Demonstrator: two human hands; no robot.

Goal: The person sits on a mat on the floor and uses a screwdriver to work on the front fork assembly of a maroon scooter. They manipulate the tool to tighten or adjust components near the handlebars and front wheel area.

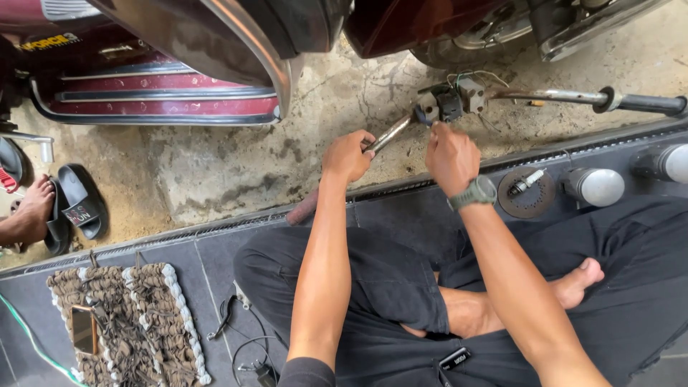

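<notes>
I see both hands out in front of the crossed legs, over the concrete floor [215, 165]. My landmark is the handlebar [552, 95], a metal tube lying on the floor beside the maroon scooter [165, 86], with a black grip at its far end.

The left hand [348, 155] is curled tight around the near end of the handlebar, where a bare shiny length of tube [390, 134] sticks out past the knuckles. The right hand [450, 156] is closed too, fingers bent in toward the switch block [450, 102] mounted on the handlebar, just beside the left hand's grip. I cannot tell whether the right hand has hold of a small tool or is pinching the switch block itself. Thin wires sprout from the block on its scooter side. A green watch [474, 193] sits on the right wrist.

On the near side of the handlebar, past a dark raised edge, a round metal disc [528, 192] lies on grey tiles with a small bolt-like part on it, and a silver-capped cylinder [593, 186] rests next to the disc. Well away from the handlebar, near the left knee, a woven mat [143, 315] carries a phone [84, 330]. Another person's foot [32, 211] and black sandals [79, 204] show at the far edge, by the scooter's footboard.
</notes>
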